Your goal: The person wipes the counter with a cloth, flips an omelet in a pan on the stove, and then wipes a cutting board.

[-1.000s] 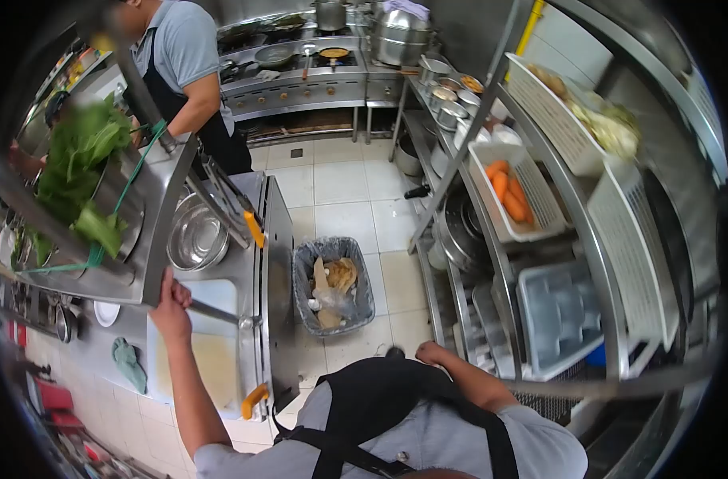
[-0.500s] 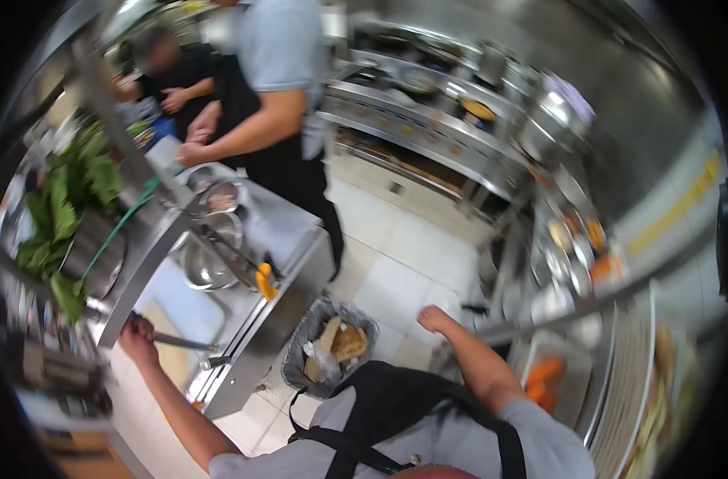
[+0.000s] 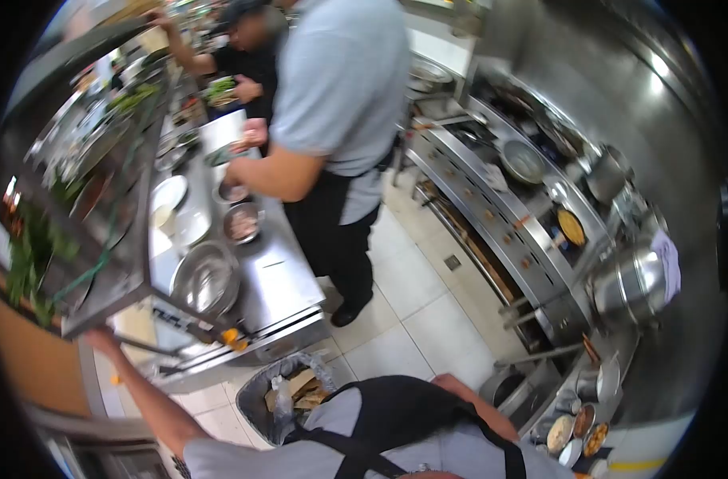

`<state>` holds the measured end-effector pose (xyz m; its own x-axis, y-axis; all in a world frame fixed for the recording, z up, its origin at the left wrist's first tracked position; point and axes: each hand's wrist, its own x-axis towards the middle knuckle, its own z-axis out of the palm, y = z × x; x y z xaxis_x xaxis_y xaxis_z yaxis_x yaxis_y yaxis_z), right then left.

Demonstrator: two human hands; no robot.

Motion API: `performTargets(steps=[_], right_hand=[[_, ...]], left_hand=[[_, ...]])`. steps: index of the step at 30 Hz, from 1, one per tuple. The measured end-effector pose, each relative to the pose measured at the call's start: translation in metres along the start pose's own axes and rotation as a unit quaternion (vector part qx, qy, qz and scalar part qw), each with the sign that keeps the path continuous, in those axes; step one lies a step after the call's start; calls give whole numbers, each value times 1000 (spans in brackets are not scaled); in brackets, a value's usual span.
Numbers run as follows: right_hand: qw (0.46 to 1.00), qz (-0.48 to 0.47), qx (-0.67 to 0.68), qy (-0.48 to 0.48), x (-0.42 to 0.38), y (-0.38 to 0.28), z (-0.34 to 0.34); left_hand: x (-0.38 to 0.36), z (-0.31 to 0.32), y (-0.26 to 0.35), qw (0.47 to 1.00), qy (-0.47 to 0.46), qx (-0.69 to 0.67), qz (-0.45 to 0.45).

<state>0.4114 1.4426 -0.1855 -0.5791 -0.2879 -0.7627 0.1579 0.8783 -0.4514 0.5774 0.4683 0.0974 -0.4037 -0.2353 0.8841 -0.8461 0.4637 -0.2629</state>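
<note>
My left hand (image 3: 100,338) is at the near lower corner of the steel overshelf (image 3: 132,295). The shelf edge covers its fingers, so their hold does not show. My right hand (image 3: 446,382) is beside my black apron (image 3: 396,407), low on my right; its fingers are hidden. On the steel counter (image 3: 280,287) by the shelf sits a metal mixing bowl (image 3: 207,279). Behind that bowl is a small metal bowl of pale pink pieces (image 3: 242,223). Orange-handled tools (image 3: 235,339) hang at the counter's near end.
A lined bin (image 3: 256,399) with cardboard and plastic stands by the counter end. A co-worker in a grey shirt (image 3: 340,96) works at the counter, another person beyond. Across the tiled floor (image 3: 428,295) stands a stove (image 3: 492,215), with a large pot (image 3: 631,279) alongside.
My view has turned left and shifted, so the stove sits farther right. My right hand, earlier a loose fist held out over the floor, is now drawn in by my apron. My left hand stays at the shelf corner.
</note>
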Motion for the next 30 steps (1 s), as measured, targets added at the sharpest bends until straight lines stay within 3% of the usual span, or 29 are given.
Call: performTargets(steps=[1,2,3,5,6,7,8,10,11,12,14,16,17,19,22,23,26,27,28,29,30], right_hand=[[999,18,33,1,14,17,-9],[998,52,-28,-25,28,37,-26],[991,87,-84,-49,40,66,-52],[993,90,-78,-23,60,103,-98],[984,175,27,6,47,96,-136],[973,178,133,66,50,106,-166],[976,77,150,138,54,131,-203],[902,69,335,262,54,138,-281],[796,166,494,308,30,113,-342],[760,102,492,413,48,145,-379],[652,99,561,501,60,179,-455],[591,108,611,515,56,195,-519],[593,39,632,497,65,214,-540],[510,-16,743,433,79,229,-577],[524,27,726,445,98,249,-593],[495,24,748,442,104,251,-596],[482,39,721,497,99,243,-594],[529,41,710,463,82,250,-587],[575,43,697,426,61,252,-581],[565,49,702,430,36,256,-572],[607,45,678,412,5,263,-569]], left_hand=[[5,-15,-2,988,-119,102,8],[20,-44,3,953,-296,55,-34],[29,-67,35,964,-243,45,-95],[34,-106,127,983,-36,-98,-149],[28,-135,177,975,0,-170,-141],[18,-176,230,963,3,-233,-132],[2,-212,281,950,-21,-287,-120],[-35,-279,371,906,-133,-393,-86],[-55,-306,415,874,-204,-437,-66],[-79,-333,459,833,-281,-474,-44],[-116,-382,527,734,-441,-517,17],[-138,-417,580,612,-579,-533,76],[-144,-430,609,566,-628,-524,100],[-150,-448,655,470,-703,-513,151],[-141,-449,733,379,-731,-523,221],[-134,-445,760,357,-724,-539,239],[-89,-444,858,326,-760,-500,258],[-66,-455,892,323,-794,-446,257],[-69,-444,916,374,-762,-432,305],[-75,-426,943,423,-724,-417,352],[-83,-412,961,474,-605,-474,431]])
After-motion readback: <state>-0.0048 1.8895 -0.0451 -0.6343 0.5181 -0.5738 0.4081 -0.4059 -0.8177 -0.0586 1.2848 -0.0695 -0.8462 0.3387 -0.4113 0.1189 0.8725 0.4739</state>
